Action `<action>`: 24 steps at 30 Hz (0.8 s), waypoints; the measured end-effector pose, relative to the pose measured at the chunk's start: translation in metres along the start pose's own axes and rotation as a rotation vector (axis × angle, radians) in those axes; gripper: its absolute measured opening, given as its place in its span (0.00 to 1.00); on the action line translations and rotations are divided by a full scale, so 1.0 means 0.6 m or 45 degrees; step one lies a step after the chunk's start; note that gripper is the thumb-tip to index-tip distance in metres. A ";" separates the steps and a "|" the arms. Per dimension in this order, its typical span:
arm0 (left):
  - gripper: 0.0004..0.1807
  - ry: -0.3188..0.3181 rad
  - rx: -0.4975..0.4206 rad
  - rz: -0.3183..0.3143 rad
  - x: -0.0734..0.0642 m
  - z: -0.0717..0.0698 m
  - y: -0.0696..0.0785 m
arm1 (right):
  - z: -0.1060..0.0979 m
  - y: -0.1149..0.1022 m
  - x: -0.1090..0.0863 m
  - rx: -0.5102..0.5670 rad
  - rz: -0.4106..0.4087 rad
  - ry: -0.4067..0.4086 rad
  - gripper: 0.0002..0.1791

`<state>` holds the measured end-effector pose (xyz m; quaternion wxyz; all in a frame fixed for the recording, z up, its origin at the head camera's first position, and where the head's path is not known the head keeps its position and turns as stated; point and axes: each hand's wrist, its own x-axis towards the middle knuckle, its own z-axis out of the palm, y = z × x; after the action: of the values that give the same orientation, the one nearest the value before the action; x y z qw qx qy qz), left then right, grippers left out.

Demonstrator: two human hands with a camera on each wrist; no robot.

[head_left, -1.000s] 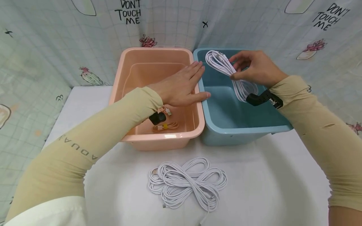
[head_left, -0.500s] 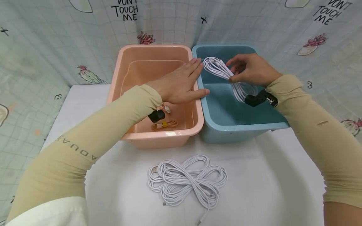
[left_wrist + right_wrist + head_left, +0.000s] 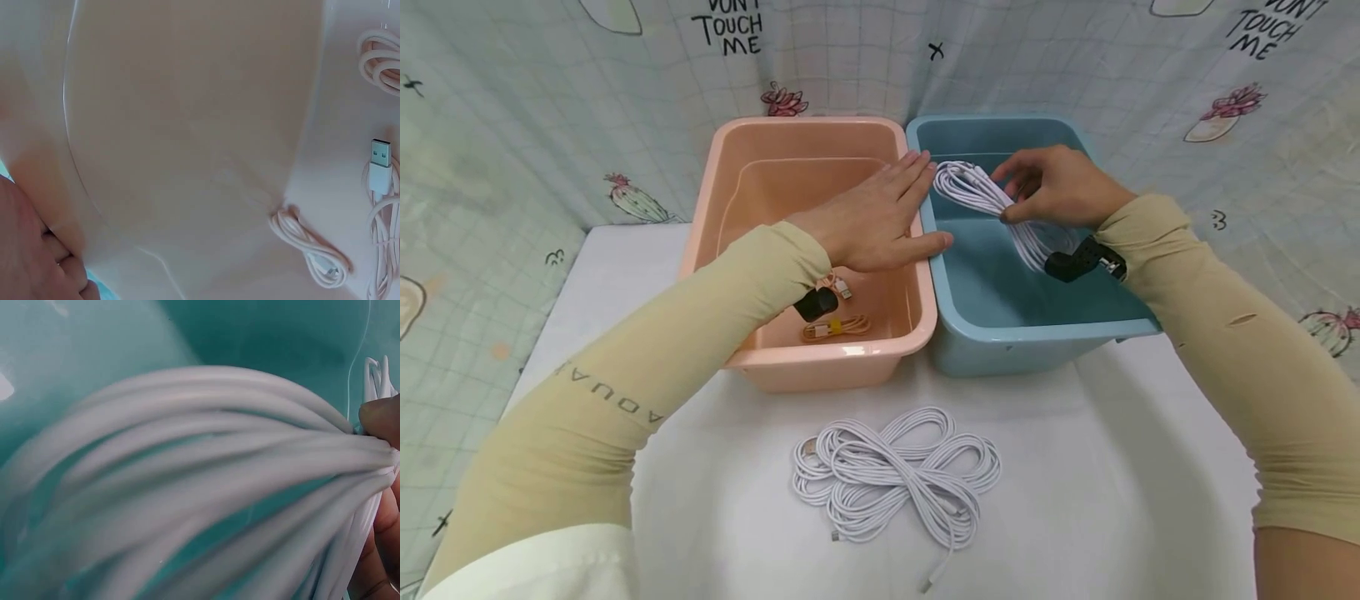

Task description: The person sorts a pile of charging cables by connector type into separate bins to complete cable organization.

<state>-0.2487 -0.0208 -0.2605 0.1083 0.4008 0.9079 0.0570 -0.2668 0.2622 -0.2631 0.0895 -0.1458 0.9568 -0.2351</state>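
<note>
Over the blue bin (image 3: 1037, 333), my right hand (image 3: 1060, 187) pinches a coiled white cable (image 3: 973, 187) at its middle, thumb on one side and fingers on the other. In the right wrist view the cable's loops (image 3: 206, 450) fan out large, with blue plastic behind. My left hand (image 3: 880, 217) rests flat with straight fingers across the touching rims of the pink bin (image 3: 820, 358) and the blue bin. Inside the pink bin lie coiled pinkish cables (image 3: 838, 327); the left wrist view shows one tied cable (image 3: 312, 250) and a USB plug (image 3: 380, 165).
On the white table (image 3: 1075, 483) in front of the bins lies a loosely tangled bundle of white cables (image 3: 902, 475), one plug end pointing toward me. Behind the bins hangs a patterned curtain (image 3: 850, 58).
My right hand has lowered slightly into the blue bin with the white cable. My left hand stays on the rims. The head view has shifted a little.
</note>
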 end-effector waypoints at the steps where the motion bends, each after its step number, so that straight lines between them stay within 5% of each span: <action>1: 0.52 -0.002 0.006 -0.001 0.001 0.000 0.000 | 0.001 0.001 0.000 -0.006 0.002 0.001 0.30; 24: 0.53 0.004 -0.037 0.001 0.000 0.001 -0.003 | 0.001 -0.002 -0.005 0.100 0.017 0.021 0.28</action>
<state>-0.2498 -0.0221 -0.2613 0.1126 0.3996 0.9070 0.0709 -0.2634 0.2621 -0.2626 0.0888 -0.1338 0.9486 -0.2729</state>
